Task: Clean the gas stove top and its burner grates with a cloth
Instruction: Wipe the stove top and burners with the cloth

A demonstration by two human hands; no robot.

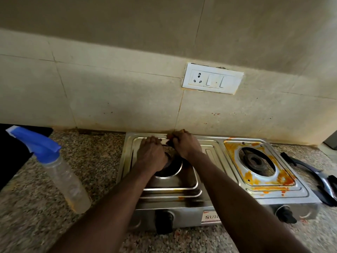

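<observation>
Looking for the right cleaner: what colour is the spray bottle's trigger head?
Blue, on the spray bottle, in the head view.

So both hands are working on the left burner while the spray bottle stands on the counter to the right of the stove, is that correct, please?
Not quite. The head view shows the spray bottle on the counter to the left of the stove. Both the left hand and right hand are indeed at the left burner.

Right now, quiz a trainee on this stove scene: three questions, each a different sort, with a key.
1. True or false: the right burner pan is stained orange.
2. Which side of the stove has the spray bottle? A) left B) right
3. Fill in: both hands work at the ___ burner.

Key: 1 true; 2 A; 3 left. The left hand and right hand are over it.
</observation>
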